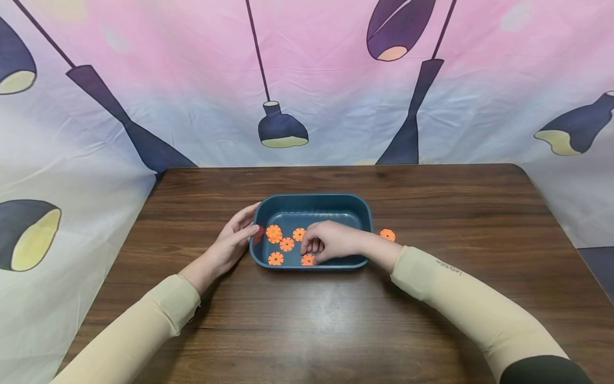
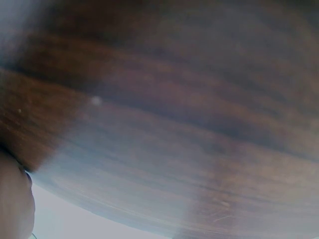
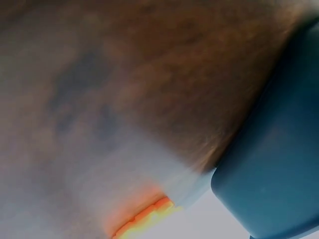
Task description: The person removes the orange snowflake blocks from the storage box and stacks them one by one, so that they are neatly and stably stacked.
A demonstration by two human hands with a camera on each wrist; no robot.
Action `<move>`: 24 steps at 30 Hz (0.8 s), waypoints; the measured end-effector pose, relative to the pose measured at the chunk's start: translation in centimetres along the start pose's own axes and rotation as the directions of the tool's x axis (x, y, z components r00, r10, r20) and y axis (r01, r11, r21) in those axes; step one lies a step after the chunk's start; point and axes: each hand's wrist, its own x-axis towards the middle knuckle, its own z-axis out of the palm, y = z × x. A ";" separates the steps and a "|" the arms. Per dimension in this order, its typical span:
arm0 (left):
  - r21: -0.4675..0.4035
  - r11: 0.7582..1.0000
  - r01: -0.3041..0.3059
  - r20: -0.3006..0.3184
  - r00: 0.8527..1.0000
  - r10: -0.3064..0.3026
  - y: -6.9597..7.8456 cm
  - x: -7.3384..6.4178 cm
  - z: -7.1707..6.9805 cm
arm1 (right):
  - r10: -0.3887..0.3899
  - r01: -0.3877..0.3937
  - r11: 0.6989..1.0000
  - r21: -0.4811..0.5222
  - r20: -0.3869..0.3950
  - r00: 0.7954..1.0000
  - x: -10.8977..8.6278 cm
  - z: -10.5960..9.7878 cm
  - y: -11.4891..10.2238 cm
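Note:
A blue rectangular box (image 1: 314,200) stands on the table, with several orange notched plastic discs (image 1: 287,244) lying on its floor toward the left. At the box's left end my left hand (image 1: 230,242) holds the side, thumb at the rim and fingers along the outer wall. My right hand (image 1: 333,240) reaches down into the box, its fingers bent and pinching an orange notched disc (image 1: 308,260) near the front wall. Part of the left hand (image 2: 15,199) shows at the lower left of the left wrist view. In the right wrist view the box (image 3: 279,164) fills the right side.
Another orange disc (image 1: 387,234) lies on the table outside the box, beyond my right wrist. The brown wooden table (image 1: 307,320) stretches out around the box. Behind it hangs a cloth backdrop (image 1: 216,80) printed with lamps.

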 end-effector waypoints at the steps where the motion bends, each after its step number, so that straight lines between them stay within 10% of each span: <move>1: -0.001 1.000 0.002 -0.002 1.000 -0.002 0.0 0.0 0.0 | -0.002 0.002 1.000 -0.013 0.001 1.000 0.0 0.1 0.0; 24: 0.008 1.000 0.018 0.001 1.000 -0.018 0.1 -0.2 0.0 | -0.006 0.007 1.000 0.004 -0.107 0.994 -0.8 -1.4 0.2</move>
